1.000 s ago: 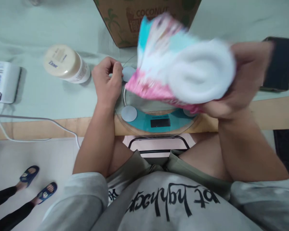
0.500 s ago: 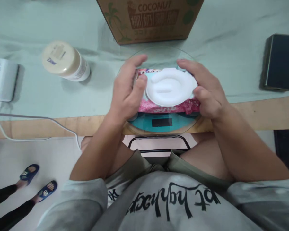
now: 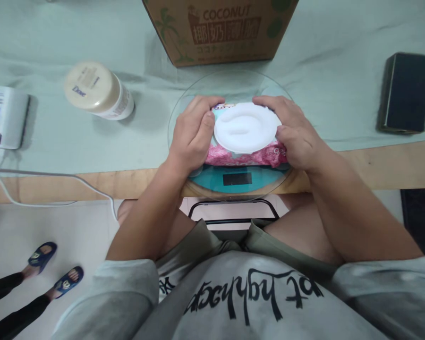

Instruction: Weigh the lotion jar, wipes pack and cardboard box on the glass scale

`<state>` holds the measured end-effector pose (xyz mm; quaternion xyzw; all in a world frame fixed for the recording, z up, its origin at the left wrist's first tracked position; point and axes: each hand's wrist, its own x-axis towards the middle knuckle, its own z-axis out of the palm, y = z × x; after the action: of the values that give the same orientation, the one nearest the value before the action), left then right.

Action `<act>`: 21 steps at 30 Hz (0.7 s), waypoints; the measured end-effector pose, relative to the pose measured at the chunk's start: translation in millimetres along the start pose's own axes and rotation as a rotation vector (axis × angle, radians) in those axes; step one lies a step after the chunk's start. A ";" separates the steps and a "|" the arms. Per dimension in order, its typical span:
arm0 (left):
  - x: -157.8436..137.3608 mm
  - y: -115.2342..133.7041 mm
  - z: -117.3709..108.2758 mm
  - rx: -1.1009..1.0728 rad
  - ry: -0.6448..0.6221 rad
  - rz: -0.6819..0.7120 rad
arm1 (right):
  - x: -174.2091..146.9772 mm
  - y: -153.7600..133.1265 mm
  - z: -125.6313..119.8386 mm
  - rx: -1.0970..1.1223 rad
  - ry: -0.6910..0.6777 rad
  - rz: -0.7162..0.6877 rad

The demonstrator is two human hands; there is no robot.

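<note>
Left hand (image 3: pixel 193 134) and right hand (image 3: pixel 297 134) are holding a soft packet (image 3: pixel 246 137) on a round glass scale (image 3: pixel 213 178).
A second ago the right hand was holding the packet tilted above the scale; now it is lying flat at the centre of the frame, and both hands, half-curled and closer in than half a second ago, are clasping its two ends. Its pink, white and pale-blue wrapper is carrying a white oval lid (image 3: pixel 248 123), apparently closed. At upper left a capped Dove jar (image 3: pixel 99 92) is standing; at top centre, a cardboard box (image 3: pixel 226 38). Their contents are staying hidden.
</note>
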<state>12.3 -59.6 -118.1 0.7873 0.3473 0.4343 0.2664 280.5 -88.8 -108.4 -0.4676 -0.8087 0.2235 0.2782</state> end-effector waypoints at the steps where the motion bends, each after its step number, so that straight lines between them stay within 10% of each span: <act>1: 0.3 -0.7 0.1 -0.001 0.001 -0.001 | 1.4 0.2 0.5 -0.001 -0.007 0.000; 21: -0.7 -1.8 1.9 -0.101 0.012 -0.093 | 2.4 -2.4 -9.0 0.207 -0.017 0.059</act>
<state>13.2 -59.3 -120.6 0.7533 0.3628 0.4429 0.3235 284.0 -86.9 -99.6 -0.4581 -0.7696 0.3176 0.3114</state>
